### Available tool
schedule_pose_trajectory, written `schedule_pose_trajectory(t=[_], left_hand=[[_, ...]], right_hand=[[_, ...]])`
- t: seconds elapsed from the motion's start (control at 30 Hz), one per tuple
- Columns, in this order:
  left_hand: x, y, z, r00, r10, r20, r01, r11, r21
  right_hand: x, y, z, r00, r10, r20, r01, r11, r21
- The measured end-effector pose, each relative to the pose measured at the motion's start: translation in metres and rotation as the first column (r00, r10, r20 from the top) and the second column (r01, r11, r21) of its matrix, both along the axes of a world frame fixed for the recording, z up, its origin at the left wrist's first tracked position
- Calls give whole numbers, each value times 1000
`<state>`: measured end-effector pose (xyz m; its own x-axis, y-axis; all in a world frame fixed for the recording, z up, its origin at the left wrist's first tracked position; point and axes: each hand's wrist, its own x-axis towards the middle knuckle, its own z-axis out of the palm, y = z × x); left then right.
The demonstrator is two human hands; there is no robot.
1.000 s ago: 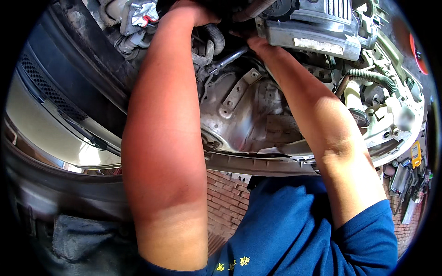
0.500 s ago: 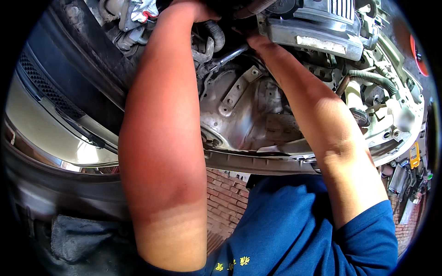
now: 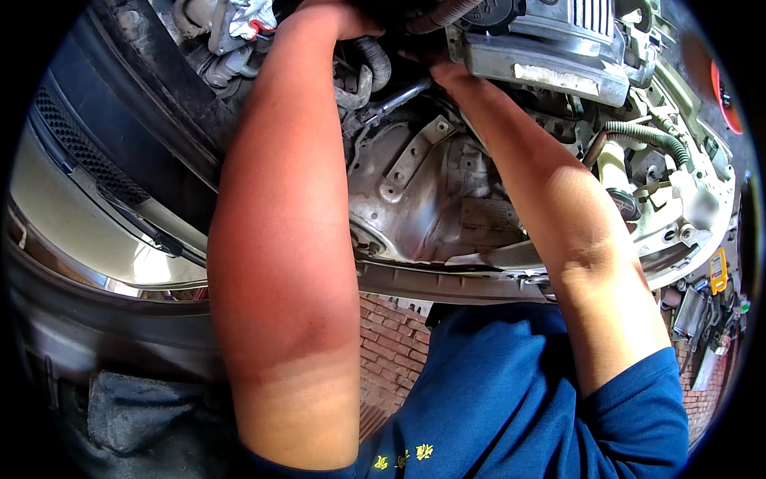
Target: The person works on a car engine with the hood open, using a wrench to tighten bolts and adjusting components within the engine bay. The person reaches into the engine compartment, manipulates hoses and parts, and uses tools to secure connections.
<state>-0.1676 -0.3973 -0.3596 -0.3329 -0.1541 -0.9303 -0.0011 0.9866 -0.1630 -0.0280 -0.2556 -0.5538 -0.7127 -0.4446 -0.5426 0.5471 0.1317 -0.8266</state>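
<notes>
Both my arms reach up into a car's engine bay. My left hand (image 3: 339, 17) is at the top of the picture, its fingers buried among black hoses (image 3: 369, 72) and hidden from view. My right hand (image 3: 447, 73) presses in beneath a grey ribbed metal engine part (image 3: 550, 44); only its back shows. A thin metal rod or tool shaft (image 3: 395, 97) runs between the two hands; I cannot tell which hand holds it. Bare silver body metal with a bolted bracket (image 3: 411, 164) lies below the hands.
A green corrugated hose (image 3: 650, 136) runs at the right. The car's front grille and silver bumper panel (image 3: 80, 215) fill the left. A brick floor (image 3: 391, 351) shows below the body edge. Tools, one yellow (image 3: 718, 271), lie at the far right.
My arms and the engine bay sit about as they did a second ago; my right hand has pushed slightly deeper under the grey part.
</notes>
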Motion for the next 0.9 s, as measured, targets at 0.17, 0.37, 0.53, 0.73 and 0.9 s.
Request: schedule_pose_trajectory(t=[0.17, 0.37, 0.53, 0.73, 0.9], left_hand=[[-2, 4, 7, 992, 119, 26, -119, 992, -31], [-6, 7, 6, 988, 154, 19, -152, 986, -62], [3, -7, 3, 999, 41, 2, -41, 999, -14], [-2, 2, 3, 996, 89, 13, -88, 996, -24], [3, -3, 4, 999, -23, -39, 23, 1000, 9]], right_hand=[[7, -5, -3, 1000, -10, 30, 10, 1000, -12], [9, -1, -13, 997, -8, 73, 10, 1000, -25], [8, 1, 2, 995, 29, 91, -25, 999, -44], [2, 12, 2, 998, -28, 51, 28, 1000, 1], [3, 9, 9, 999, -40, -11, 40, 999, -28]])
